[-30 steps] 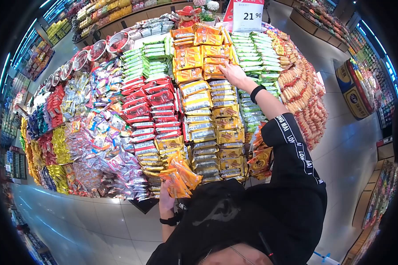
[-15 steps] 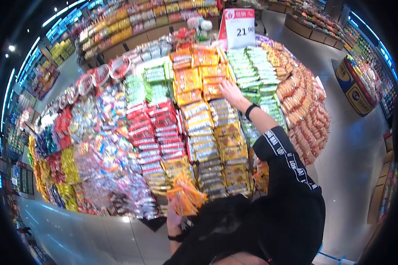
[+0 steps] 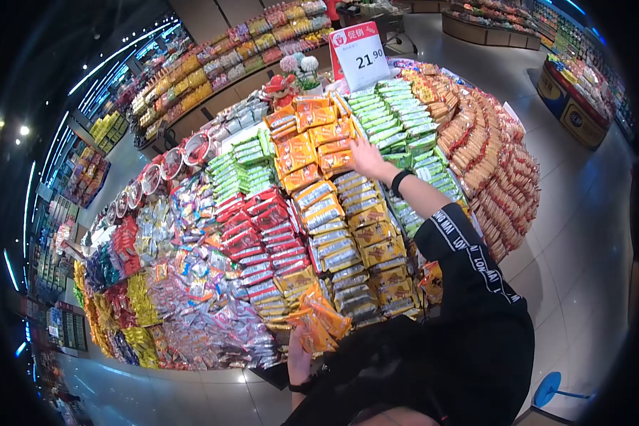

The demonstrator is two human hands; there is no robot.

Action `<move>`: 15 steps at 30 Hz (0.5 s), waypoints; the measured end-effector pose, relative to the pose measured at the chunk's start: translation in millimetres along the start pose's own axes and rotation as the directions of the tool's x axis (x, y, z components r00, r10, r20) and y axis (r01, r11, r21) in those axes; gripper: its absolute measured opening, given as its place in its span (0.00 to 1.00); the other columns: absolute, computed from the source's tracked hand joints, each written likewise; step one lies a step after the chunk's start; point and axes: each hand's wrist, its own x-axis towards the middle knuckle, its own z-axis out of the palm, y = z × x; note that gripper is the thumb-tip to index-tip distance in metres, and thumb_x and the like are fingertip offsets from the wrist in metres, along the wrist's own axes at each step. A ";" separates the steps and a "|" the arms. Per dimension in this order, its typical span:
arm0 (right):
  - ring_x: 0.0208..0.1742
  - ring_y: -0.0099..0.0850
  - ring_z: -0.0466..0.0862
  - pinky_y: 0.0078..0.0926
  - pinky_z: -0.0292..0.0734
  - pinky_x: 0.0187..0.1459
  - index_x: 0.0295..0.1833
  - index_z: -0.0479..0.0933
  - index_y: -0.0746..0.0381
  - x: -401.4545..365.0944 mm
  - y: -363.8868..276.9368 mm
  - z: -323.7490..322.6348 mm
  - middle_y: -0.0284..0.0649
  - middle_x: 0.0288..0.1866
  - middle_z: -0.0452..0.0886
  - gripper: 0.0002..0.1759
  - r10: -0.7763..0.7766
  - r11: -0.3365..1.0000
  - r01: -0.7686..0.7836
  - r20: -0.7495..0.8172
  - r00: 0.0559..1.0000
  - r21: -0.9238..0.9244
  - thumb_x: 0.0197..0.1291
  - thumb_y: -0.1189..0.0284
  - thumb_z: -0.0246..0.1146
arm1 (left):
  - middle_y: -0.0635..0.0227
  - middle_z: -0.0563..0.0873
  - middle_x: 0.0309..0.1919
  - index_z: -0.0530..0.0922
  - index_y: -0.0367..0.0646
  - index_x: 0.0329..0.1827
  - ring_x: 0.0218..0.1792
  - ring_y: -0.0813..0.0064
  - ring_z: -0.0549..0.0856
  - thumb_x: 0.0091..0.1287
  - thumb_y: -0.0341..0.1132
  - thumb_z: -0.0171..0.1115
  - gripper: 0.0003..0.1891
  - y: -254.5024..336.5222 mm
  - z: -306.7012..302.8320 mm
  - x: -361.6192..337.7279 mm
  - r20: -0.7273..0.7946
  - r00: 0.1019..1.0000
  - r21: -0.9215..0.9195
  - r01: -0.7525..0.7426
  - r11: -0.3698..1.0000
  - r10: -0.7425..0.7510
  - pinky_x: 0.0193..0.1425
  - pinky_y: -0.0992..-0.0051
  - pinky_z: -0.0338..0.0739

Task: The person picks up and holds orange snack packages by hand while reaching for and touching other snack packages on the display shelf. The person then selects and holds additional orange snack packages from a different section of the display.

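Low in front of me, my left hand (image 3: 299, 361) is closed around a bunch of orange snack packets (image 3: 321, 318), held near the front edge of the candy display. My right hand (image 3: 366, 157) reaches far over the display. Its fingers are stretched out at the right edge of a stack of orange snack packets (image 3: 296, 153), touching the top ones. Below that stack lie rows of yellow-and-silver packets (image 3: 376, 231). Green packets (image 3: 383, 113) are to the right of the stack, and red packets (image 3: 266, 220) lie to the lower left.
A price sign (image 3: 362, 55) reading 21.90 stands behind the orange stack, beside a flower pot (image 3: 307, 79). Rows of brown snack sticks (image 3: 486, 153) curve along the right. Wrapped candies (image 3: 184, 273) fill the left. A blue-and-yellow round stand (image 3: 571, 106) is farther right.
The camera view has shifted and tilted slightly. My right hand has come a little lower along the orange stack's right edge. My left hand still holds the orange packets.
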 end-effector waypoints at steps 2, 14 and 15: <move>0.55 0.51 0.78 0.45 0.75 0.55 0.56 0.69 0.69 11.0 19.5 12.3 0.55 0.50 0.77 0.30 0.076 0.983 -0.081 0.039 0.996 0.165 0.60 0.58 0.69 | 0.68 0.82 0.55 0.72 0.40 0.65 0.57 0.74 0.82 0.75 0.39 0.56 0.19 -5.7 -2.0 -4.2 -0.010 1.000 0.003 -0.008 1.000 0.008 0.63 0.72 0.76; 0.60 0.51 0.77 0.46 0.74 0.59 0.65 0.72 0.64 24.3 23.3 40.1 0.53 0.56 0.78 0.24 0.079 0.947 -0.078 0.008 0.997 0.313 0.62 0.73 0.58 | 0.66 0.81 0.59 0.70 0.40 0.67 0.58 0.69 0.82 0.72 0.41 0.60 0.24 -17.6 -14.2 -27.9 -0.081 0.996 -0.095 -0.045 0.994 0.037 0.65 0.65 0.76; 0.60 0.51 0.77 0.46 0.74 0.59 0.65 0.72 0.64 24.6 23.0 39.0 0.53 0.56 0.78 0.24 0.079 0.946 -0.079 0.011 0.997 0.314 0.62 0.73 0.58 | 0.66 0.81 0.59 0.70 0.40 0.67 0.58 0.69 0.82 0.72 0.41 0.60 0.24 -18.9 -15.4 -27.1 -0.072 0.997 -0.121 -0.039 0.992 0.030 0.66 0.65 0.76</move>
